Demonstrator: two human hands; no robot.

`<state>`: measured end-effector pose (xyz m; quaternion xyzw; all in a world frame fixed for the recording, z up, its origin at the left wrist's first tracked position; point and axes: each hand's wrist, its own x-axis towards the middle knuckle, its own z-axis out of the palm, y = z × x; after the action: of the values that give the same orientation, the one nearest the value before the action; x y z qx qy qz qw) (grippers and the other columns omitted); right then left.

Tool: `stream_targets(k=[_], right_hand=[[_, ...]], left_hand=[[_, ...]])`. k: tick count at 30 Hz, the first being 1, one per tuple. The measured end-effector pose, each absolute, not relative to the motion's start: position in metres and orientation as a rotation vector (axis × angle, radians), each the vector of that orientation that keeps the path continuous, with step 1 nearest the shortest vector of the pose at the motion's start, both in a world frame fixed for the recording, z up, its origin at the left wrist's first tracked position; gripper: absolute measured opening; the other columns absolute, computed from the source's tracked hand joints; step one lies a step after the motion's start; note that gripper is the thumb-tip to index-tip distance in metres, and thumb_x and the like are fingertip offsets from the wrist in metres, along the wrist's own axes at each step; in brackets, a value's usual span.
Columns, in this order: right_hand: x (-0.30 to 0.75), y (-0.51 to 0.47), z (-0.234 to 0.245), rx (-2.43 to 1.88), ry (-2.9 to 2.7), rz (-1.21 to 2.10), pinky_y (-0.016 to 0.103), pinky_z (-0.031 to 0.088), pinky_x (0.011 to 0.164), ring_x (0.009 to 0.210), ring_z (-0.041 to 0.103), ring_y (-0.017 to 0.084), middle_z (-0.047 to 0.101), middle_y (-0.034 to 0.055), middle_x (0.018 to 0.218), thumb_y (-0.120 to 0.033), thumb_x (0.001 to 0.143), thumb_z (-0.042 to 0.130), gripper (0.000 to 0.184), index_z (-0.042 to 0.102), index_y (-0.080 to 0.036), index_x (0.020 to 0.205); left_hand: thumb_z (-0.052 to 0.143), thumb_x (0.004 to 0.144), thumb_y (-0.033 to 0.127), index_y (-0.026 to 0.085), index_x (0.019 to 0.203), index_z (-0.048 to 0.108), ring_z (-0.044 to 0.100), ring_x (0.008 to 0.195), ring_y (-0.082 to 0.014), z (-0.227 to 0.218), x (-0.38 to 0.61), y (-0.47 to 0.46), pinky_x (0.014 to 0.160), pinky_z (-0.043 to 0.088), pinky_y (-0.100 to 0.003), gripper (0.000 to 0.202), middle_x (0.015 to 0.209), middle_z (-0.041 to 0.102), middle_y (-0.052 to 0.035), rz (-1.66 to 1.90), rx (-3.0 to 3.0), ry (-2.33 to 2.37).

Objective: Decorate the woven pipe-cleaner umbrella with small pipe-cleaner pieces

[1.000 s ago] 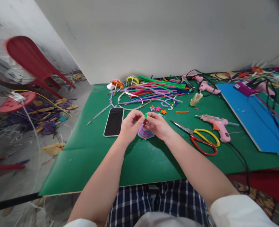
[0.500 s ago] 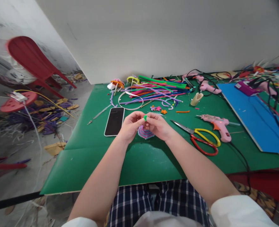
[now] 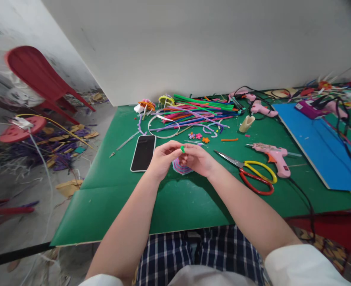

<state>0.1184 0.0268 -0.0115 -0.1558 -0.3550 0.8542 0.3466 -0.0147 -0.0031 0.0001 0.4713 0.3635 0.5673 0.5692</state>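
Note:
My left hand (image 3: pixel 162 159) and my right hand (image 3: pixel 197 159) meet above the green table (image 3: pixel 110 198), fingers pinched together. Between the fingertips sits a small green piece (image 3: pixel 182 149). Just below the hands a pink and purple ruffled craft piece (image 3: pixel 180 168) shows, partly hidden by my right hand; whether it hangs from the fingers or rests on the table is unclear. A black phone (image 3: pixel 143 152) lies face up to the left of my left hand.
Red and yellow scissors (image 3: pixel 254 176) and a pink glue gun (image 3: pixel 271 153) lie to the right. A heap of coloured pipe cleaners (image 3: pixel 197 113) and a white ring (image 3: pixel 163 126) sit further back. A blue board (image 3: pixel 321 145) covers the right side. A red chair (image 3: pixel 38 79) stands at left.
The hands have barely shifted; the green piece between the fingertips sits slightly further left and the fingers have closed a little more round it.

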Motion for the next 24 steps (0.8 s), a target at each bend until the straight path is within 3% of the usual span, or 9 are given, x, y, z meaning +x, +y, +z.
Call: stream_targets(k=[6,12,24], right_hand=[[0.1197,0.0310,-0.0122,-0.496,-0.934,2.152,0.020,0.036,0.052,0.050,0.046,0.006,0.046,-0.0065,0.052,-0.024,0.070,0.060,0.012,0.053,-0.016,0.065],[0.1192,0.0320,-0.0123,-0.610,-0.977,2.111,0.020,0.038,0.051,0.051,0.047,0.006,0.049,-0.0049,0.053,-0.024,0.067,0.062,0.011,0.055,-0.015,0.064],[0.1233,0.0330,-0.0088,-0.656,-1.041,2.045,0.021,0.039,0.052,0.050,0.048,0.006,0.053,-0.0052,0.055,-0.032,0.065,0.068,0.019,0.058,-0.016,0.067]], left_hand=[[0.067,0.068,0.020,0.023,0.087,0.068,0.055,0.069,-0.0085,-0.0015,-0.0181,-0.0008,0.064,0.045,-0.022,0.019,0.078,0.061,0.0005,1.401,1.326,0.961],[0.069,0.065,0.021,0.024,0.084,0.070,0.051,0.068,-0.0104,-0.0005,-0.0202,-0.0002,0.062,0.041,-0.024,0.019,0.076,0.059,-0.0008,1.418,1.552,1.122],[0.068,0.066,0.024,0.021,0.083,0.069,0.053,0.067,-0.0104,-0.0054,-0.0195,0.0024,0.063,0.043,-0.024,0.018,0.073,0.060,-0.0001,1.423,1.428,1.171]])
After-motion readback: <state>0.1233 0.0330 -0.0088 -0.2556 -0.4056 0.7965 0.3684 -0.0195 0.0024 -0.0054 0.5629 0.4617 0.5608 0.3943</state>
